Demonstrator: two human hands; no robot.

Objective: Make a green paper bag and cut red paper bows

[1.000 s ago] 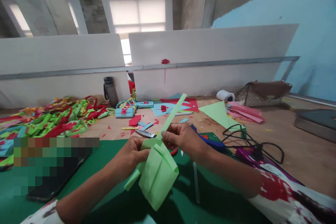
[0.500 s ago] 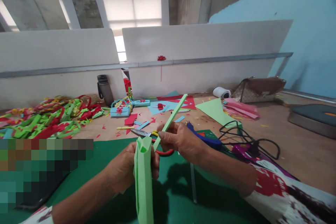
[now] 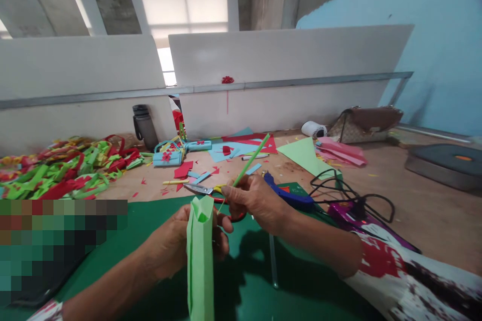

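Observation:
Wrapped around a folded light-green paper piece (image 3: 201, 266), my left hand (image 3: 176, 238) keeps it upright, its notched, open top facing up. Between thumb and fingers, my right hand (image 3: 256, 200) pinches a narrow green paper strip (image 3: 254, 155), which slants up to the right. The strip's lower end comes close to my left fingertips; whether it touches them I cannot tell. Behind my hands lie scissors (image 3: 199, 188) with red and yellow handles, partly covered by my right hand. A clear glue stick (image 3: 273, 263) rests on the green cutting mat (image 3: 259, 291).
A blue glue gun (image 3: 289, 196) and its black cable lie right, beside a purple power strip (image 3: 352, 215). Small blue paper bags (image 3: 167, 158), a dark bottle (image 3: 145, 128) and a pile of coloured strips (image 3: 75, 170) stand left. Green paper (image 3: 305, 153) and a handbag (image 3: 367, 123) lie behind.
The strip has turned edge-on in my right hand and looks thinner. My left fingers have loosened a little near its lower end. The whole view has shifted slightly.

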